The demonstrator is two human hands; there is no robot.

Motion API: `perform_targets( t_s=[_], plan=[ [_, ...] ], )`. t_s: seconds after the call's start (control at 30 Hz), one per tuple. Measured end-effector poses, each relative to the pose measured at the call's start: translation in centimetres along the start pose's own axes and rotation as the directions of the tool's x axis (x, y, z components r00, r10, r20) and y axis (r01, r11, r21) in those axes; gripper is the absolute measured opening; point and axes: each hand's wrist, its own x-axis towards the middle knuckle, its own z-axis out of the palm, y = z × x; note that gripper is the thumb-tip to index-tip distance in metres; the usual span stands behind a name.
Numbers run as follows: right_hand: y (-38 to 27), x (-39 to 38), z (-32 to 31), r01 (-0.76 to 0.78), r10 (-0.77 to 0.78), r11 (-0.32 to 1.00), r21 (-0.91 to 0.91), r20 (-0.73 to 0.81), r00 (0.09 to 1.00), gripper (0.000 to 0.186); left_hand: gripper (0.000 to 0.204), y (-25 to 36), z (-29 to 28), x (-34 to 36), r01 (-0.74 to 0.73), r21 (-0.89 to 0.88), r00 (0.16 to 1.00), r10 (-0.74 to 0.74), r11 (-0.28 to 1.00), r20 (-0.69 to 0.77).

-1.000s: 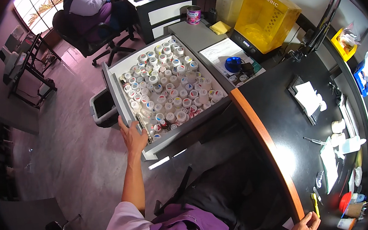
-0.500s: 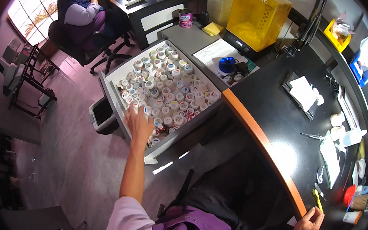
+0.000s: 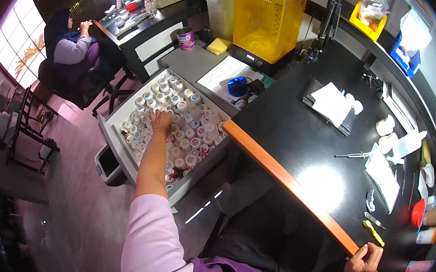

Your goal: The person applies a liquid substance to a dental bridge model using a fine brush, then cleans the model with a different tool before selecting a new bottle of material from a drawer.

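Black worktop [image 3: 280, 125] beside you; left hand [image 3: 161, 122] at jars [image 3: 191, 160], can't tell its grip. They look light, slippery: hold round the top.

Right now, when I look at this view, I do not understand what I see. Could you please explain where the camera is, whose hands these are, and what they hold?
There is no machine here: a person works with two bare hands. The camera is worn on that person's head and looks down; its wide lens makes straight edges bend near the rim.

The left hand reaches into an open drawer crowded with small jars. I cannot tell whether it holds one. The right hand is at the edge of the black desk, close to a thin yellow stick; a grip on it is not clear.

Also on the desk are white sheets, a pale bottle and a red bowl.
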Motion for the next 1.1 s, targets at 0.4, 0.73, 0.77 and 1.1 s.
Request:
perform_targets(
  t_s=[0.4, 0.73, 0.77, 1.1],
  plan=[
    [0.4, 0.0, 0.1, -0.057, 0.055, 0.998, 0.028, 0.064, 0.996, 0.008, 0.058, -0.1, -0.6, 0.0, -0.088, 0.028, 0.994, 0.086, 0.996, 0.074],
    [3.7, -2.8, 0.3, -0.053, 0.046, 0.997, 0.061, 0.102, 0.994, 0.008, 0.027, -6.1, -2.8, -1.2, -0.188, -0.288, 0.902, 0.049, 0.939, -0.430],
    [3.8, -2.9, 0.3, -0.057, 0.048, 0.994, 0.093, 0.103, 0.993, 0.008, 0.026, -6.6, -3.4, -1.5, -0.189, -0.391, 0.872, -0.029, 0.901, -0.488],
    [3.9, -2.8, 1.3, -0.041, 0.030, 0.988, 0.147, 0.078, 0.996, 0.008, 0.037, 8.9, -20.7, -11.6, -0.656, -0.680, 0.747, 0.154, 0.327, -0.647]
  ],
)
